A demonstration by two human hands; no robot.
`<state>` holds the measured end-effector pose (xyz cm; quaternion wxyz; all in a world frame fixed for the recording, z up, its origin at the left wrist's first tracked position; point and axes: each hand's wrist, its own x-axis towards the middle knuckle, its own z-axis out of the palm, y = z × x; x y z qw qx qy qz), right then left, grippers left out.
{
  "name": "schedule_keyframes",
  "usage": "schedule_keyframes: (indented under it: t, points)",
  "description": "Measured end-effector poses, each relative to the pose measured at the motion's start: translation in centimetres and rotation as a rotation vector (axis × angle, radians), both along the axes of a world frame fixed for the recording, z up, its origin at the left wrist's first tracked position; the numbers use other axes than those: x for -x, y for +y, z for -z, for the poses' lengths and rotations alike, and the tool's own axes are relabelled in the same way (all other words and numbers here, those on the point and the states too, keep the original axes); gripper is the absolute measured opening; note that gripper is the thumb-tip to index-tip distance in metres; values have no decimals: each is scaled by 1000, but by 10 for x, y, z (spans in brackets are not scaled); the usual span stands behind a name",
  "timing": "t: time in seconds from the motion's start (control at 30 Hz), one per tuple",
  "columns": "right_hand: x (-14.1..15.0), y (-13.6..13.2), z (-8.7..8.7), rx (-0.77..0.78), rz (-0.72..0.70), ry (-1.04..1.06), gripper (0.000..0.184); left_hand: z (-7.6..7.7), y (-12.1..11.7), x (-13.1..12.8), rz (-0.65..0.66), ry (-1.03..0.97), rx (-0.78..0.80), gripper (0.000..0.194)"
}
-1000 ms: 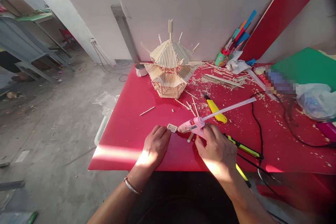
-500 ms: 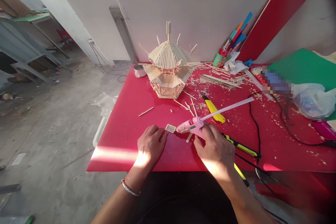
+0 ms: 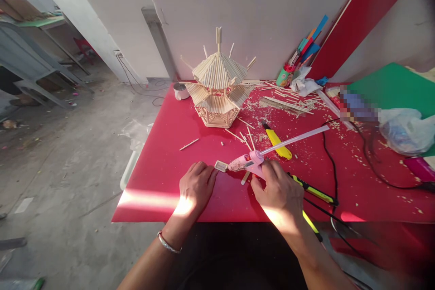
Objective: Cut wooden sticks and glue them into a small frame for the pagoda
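Note:
My right hand [image 3: 279,186] is closed round the grip of a pink hot glue gun [image 3: 245,164]. A long clear glue stick [image 3: 295,139] juts from its back end. The gun's nozzle points left and meets the right end of a small rectangular frame of pale wooden sticks [image 3: 221,166]. With fingertips together, my left hand [image 3: 197,184] holds that frame at its left end, low over the red table. Behind them stands a pagoda-like model [image 3: 219,86] built of thin wooden sticks, with two tiers of roof.
A yellow utility knife [image 3: 277,143] lies beyond the glue gun, and another yellow-and-black cutter [image 3: 314,190] lies right of my right hand. Loose sticks [image 3: 288,95] and shavings cover the back right. Black cables [image 3: 329,154] cross the table [image 3: 152,158]. A cup [image 3: 181,92] stands left of the model.
Almost nothing differs. My left hand and the small stick frame have shifted very slightly to the right; the glue gun stays at the frame's right end.

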<state>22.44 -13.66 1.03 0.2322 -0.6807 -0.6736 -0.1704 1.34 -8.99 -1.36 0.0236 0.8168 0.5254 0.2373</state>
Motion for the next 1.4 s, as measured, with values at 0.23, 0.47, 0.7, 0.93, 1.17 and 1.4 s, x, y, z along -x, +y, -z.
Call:
schedule_keyframes:
  t: [0.23,0.47,0.7,0.93,1.17,1.4]
  points:
    - [-2,0,1,-12,-20,-29,22,1,0,0,1,-10,-18,31]
    - [1,2,-5,-5,25,11,17,3,0,0,-33,-88,-27,16]
    - [-3,1,-1,67,57,19,17,1,1,-1,-52,-103,13,21]
    - [-4,0,4,69,35,10,19,-2,2,-1,-55,-91,43,20]
    - [-2,-1,6,96,23,8,23,0,2,-1,-48,-69,42,20]
    - [4,-3,3,125,49,35,21,0,2,-1,-43,-82,33,20]
